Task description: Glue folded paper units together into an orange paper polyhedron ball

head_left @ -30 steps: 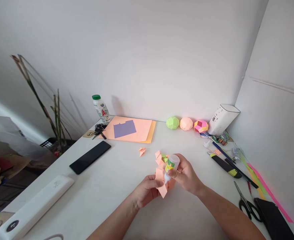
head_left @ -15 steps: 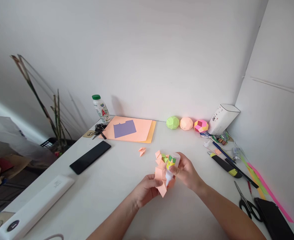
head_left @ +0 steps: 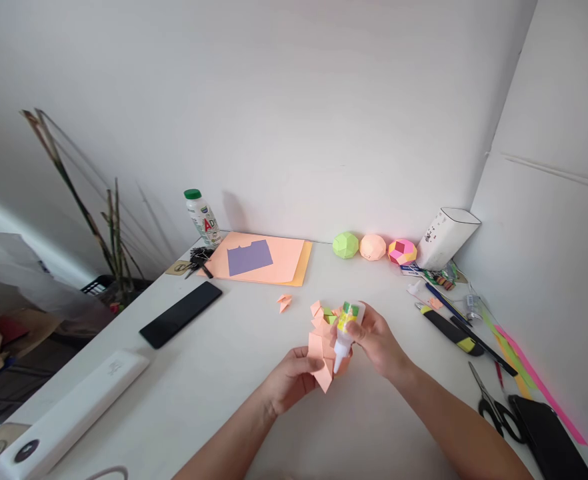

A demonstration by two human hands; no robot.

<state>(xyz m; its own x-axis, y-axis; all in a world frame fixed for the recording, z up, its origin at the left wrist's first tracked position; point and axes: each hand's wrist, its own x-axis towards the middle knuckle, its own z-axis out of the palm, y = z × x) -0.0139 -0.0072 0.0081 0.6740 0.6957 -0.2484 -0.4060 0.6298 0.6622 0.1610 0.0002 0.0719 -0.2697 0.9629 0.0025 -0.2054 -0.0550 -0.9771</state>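
My left hand (head_left: 297, 379) is closed on a folded peach paper piece (head_left: 319, 347), thumb on its front face, its lower flap pointing down. In my right hand (head_left: 379, 340) is a white glue bottle (head_left: 350, 320) with a yellow and green label, tilted nozzle down. The nozzle tip is at the lower right of the paper piece; whether it touches I cannot tell. Behind the paper shows a small green folded paper bit (head_left: 329, 315). Farther back lies a small loose peach paper piece (head_left: 285, 303).
Three paper balls (head_left: 345, 245) stand along the wall. Peach sheets (head_left: 284, 257) lie behind on the left, near a phone (head_left: 181, 315) and a white bottle (head_left: 203, 219). At right are a cutter (head_left: 447, 329), scissors (head_left: 494, 408) and a black case (head_left: 549, 433).
My right hand has shifted slightly to the right and up with the glue bottle, tilting it a little more. The paper piece in my left hand has barely moved.
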